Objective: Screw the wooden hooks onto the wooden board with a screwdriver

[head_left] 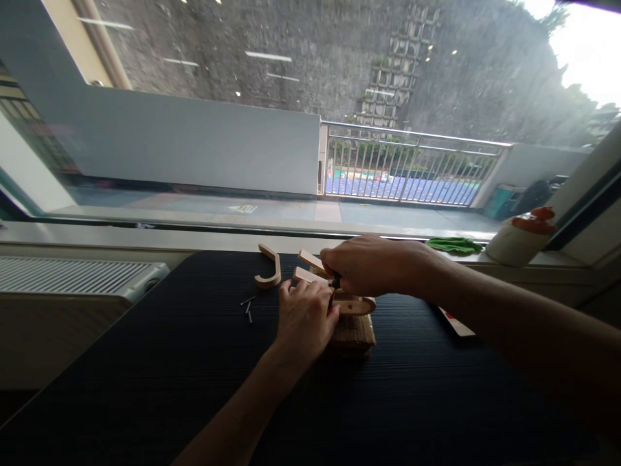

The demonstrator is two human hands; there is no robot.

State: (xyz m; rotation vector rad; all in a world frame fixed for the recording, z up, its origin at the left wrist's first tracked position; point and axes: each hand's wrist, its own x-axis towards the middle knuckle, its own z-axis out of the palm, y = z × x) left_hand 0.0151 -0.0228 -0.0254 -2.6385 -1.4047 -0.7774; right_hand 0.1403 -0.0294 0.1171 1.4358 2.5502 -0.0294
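Observation:
A rough brown wooden block (pixel 353 333) lies on the dark table with pale wooden hooks (pixel 356 307) on top of it. My left hand (pixel 306 307) is closed around one of these hooks, pressing it against the block. Just above, my right hand (pixel 363 264) is in a fist over the hooks; a small dark tool, mostly hidden by the fingers, shows below it. Two pale straight hook arms (pixel 310 260) stick out to the left. Apart from the block, a J-shaped wooden hook (pixel 276 266) rests on the table, with several screws (pixel 248 307) nearer me.
The black table (pixel 194 362) meets a windowsill, where a green cloth (pixel 455 244) and a white bottle with an orange top (pixel 521 238) sit. Partly behind my right forearm is a flat pale board (pixel 458 323). A radiator (pixel 77 278) stands left.

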